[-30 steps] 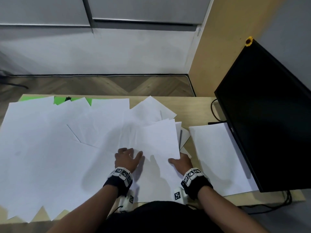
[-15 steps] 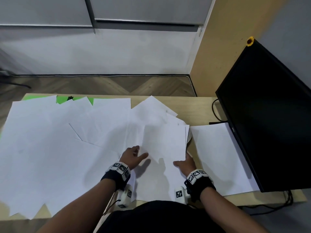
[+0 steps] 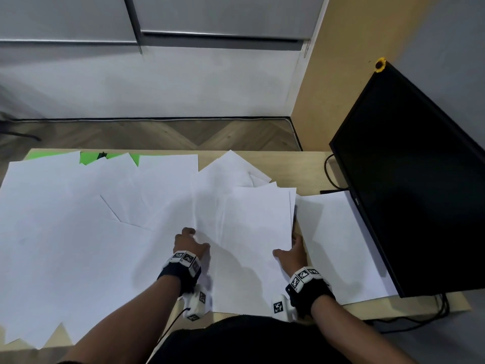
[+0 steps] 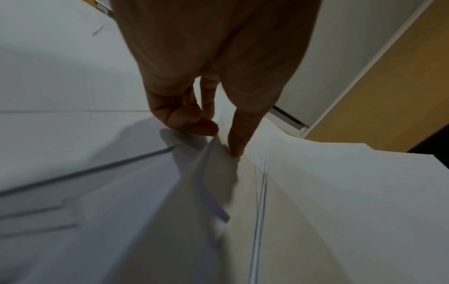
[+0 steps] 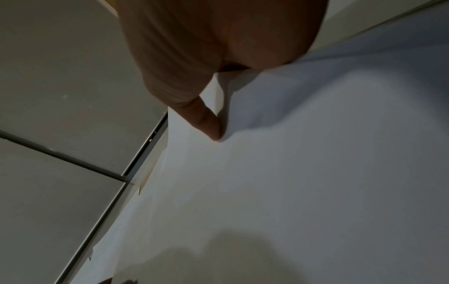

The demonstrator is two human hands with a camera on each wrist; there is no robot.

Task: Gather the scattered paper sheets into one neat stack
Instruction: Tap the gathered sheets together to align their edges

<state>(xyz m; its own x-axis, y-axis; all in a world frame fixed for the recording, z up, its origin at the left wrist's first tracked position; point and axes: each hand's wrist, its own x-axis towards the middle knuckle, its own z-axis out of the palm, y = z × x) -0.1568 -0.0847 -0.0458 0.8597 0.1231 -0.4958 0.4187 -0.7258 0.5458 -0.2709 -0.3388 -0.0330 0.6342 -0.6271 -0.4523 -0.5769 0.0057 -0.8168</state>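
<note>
The left hand [image 3: 189, 243] pinches the edges of a few paper sheets [image 3: 256, 222] between curled fingers and thumb, while the right hand [image 3: 291, 254] grips the right edge of the same gathered bunch, thumb on top, its other fingers hidden beneath. The sheets are plain white, loosely fanned and slightly buckled, lying mid-desk [image 3: 309, 169] amid more overlapping sheets, beside a dark monitor [image 3: 409, 185]. Only the left wrist view shows several misaligned edges [image 4: 206, 188] lifted under the fingertips [image 4: 204, 126].
</note>
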